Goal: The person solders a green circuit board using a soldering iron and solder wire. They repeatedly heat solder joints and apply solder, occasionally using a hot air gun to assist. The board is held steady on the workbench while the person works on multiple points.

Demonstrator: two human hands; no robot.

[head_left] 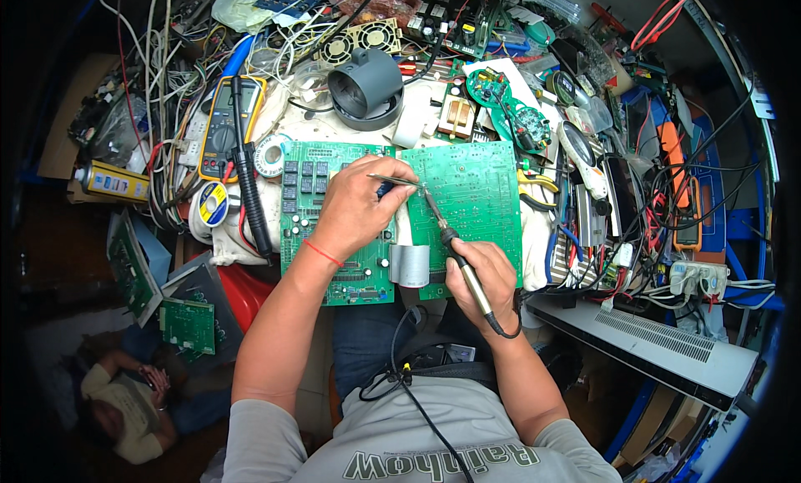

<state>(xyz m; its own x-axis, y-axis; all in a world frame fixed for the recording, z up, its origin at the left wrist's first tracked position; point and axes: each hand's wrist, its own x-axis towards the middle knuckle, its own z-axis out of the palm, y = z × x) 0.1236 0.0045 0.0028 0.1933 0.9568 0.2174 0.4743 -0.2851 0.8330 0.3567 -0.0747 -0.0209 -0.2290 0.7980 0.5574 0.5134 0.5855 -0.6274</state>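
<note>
My left hand (355, 203) is closed on a pair of metal tweezers (395, 179), their tips low over the right-hand green circuit board (480, 178). Something small and dark blue shows by the fingertips; its kind is unclear. In my right hand (488, 274) is a soldering iron (472, 286), its tip close to the tweezer tips at that board's upper left; contact cannot be made out. A second green circuit board (294, 254), bearing black relays, lies partly under my left hand and wrist. A grey ribbon cable (409, 266) spans the two boards' adjoining edges.
Behind the boards stands a grey cylindrical holder (365, 87). To the left are a yellow multimeter (224, 133) and solder spools (212, 203). Yellow-handled pliers (538, 180) lie right. Cables and circuit boards crowd the bench. Another person (125, 399) sits at lower left.
</note>
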